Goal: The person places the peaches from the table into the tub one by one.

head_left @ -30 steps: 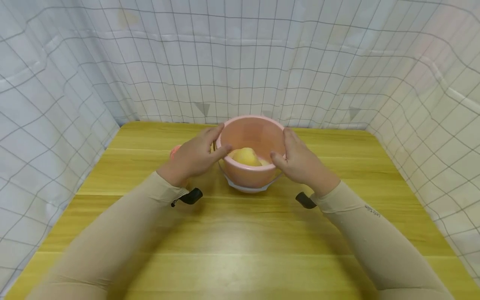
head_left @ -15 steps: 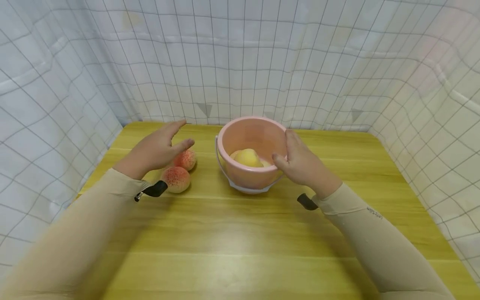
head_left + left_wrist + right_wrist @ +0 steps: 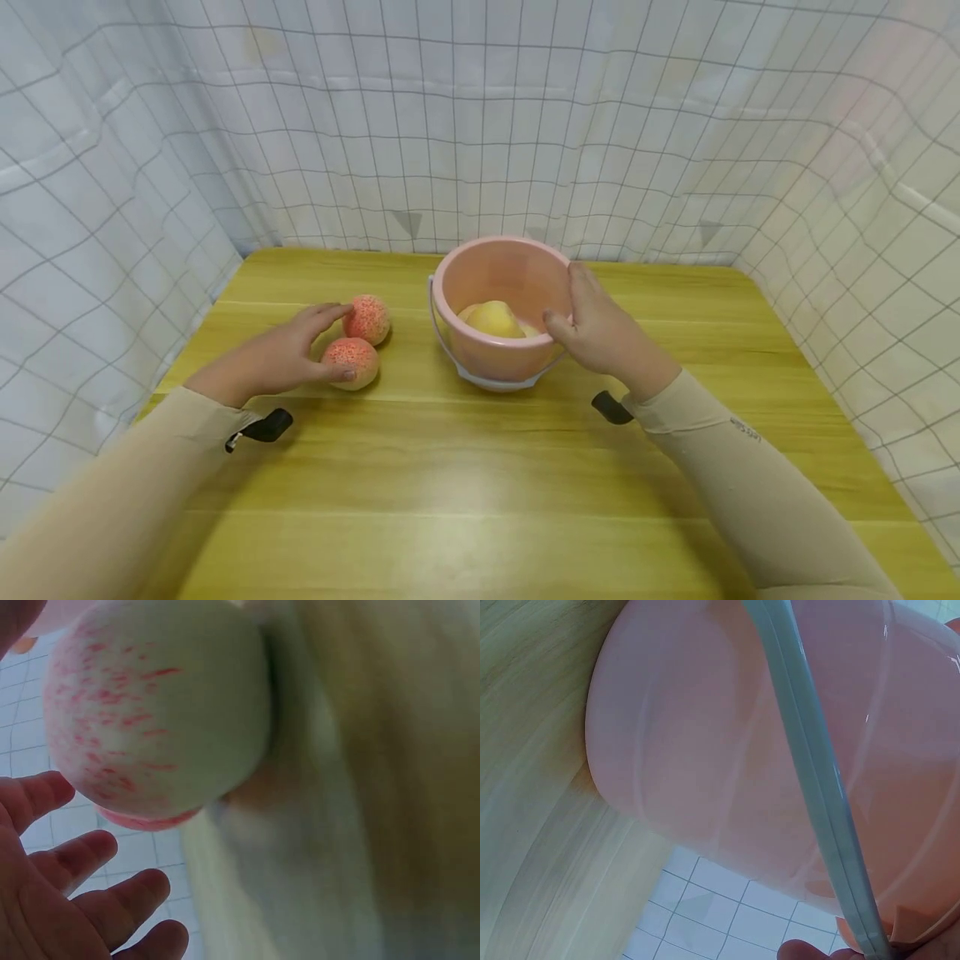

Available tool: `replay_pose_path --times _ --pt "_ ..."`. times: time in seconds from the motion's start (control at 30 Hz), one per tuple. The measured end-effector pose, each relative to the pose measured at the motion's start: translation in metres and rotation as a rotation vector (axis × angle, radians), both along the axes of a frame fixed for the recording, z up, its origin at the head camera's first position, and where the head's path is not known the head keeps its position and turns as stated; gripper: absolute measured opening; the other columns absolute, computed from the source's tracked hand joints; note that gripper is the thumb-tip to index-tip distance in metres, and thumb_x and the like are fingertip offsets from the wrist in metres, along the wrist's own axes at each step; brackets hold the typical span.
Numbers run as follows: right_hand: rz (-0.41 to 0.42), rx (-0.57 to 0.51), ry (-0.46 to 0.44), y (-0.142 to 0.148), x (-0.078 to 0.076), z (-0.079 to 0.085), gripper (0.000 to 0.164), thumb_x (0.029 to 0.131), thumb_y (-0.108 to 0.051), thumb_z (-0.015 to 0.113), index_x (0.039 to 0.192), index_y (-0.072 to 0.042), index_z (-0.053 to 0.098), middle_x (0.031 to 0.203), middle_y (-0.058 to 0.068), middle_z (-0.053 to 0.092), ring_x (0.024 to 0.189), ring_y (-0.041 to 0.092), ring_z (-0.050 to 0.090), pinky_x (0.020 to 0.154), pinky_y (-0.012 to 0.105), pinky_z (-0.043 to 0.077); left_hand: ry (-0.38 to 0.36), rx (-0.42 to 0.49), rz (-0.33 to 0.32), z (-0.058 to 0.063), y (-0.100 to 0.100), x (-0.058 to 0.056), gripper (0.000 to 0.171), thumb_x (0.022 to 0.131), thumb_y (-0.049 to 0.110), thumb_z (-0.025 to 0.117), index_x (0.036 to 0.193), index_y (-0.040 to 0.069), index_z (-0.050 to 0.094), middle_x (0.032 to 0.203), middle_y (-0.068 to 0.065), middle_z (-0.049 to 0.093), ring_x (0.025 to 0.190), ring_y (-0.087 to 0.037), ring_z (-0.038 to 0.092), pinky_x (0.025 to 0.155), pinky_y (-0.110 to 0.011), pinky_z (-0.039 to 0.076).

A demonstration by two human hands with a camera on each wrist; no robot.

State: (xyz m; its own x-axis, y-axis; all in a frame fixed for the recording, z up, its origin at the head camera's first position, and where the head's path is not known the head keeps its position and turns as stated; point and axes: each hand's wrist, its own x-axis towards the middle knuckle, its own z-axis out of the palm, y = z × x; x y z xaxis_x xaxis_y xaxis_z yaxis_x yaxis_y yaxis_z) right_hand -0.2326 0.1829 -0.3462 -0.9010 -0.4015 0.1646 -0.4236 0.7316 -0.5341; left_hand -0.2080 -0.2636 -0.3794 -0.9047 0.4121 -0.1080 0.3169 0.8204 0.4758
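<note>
Two peaches lie side by side on the wooden table, the nearer peach (image 3: 360,353) almost touching the farther peach (image 3: 368,320). My left hand (image 3: 273,357) reaches around their left side with thumb and fingers spread. Its thumb overlaps the nearer peach in the head view, and the left wrist view shows loosely extended fingers beside a large peach (image 3: 157,712). My right hand (image 3: 609,333) grips the right rim of a pink bucket (image 3: 491,360), thumb over the rim. Inside the bucket sits a yellow fruit (image 3: 492,318), with paler pieces partly hidden beneath it.
The bucket's pale handle (image 3: 444,343) hangs down around its front; the right wrist view shows this handle (image 3: 810,765) crossing the bucket's side. A white grid-patterned curtain (image 3: 480,125) encloses the wooden table (image 3: 465,475) at the back and sides.
My left hand has let go of the bucket's left rim, moved left and come down beside the peaches, which it had covered before. My right hand stays on the bucket.
</note>
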Motion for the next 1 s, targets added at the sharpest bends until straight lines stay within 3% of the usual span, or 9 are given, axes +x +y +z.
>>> replay_pose_path --times 0.53,1.0 --pt "0.001 0.000 -0.007 0.002 0.002 -0.002 0.082 0.103 -0.039 0.052 0.165 0.001 0.015 0.162 0.023 0.032 0.136 0.036 0.050 0.111 0.058 0.048 -0.016 0.102 -0.038 -0.024 -0.012 0.012 0.100 0.088 0.040 0.085 0.165 0.004 0.031 0.165 -0.026 0.038 0.151 -0.048 0.037 0.120 -0.067 0.030" --pt "0.007 -0.014 0.011 0.000 0.001 -0.002 0.078 0.102 -0.035 0.053 0.162 0.001 0.019 0.157 0.023 0.036 0.132 0.036 0.052 0.109 0.058 0.049 0.003 0.123 0.011 -0.025 -0.012 0.017 0.081 0.089 0.037 0.085 0.154 0.006 0.049 0.152 -0.020 0.057 0.143 -0.044 0.051 0.117 -0.064 0.038"
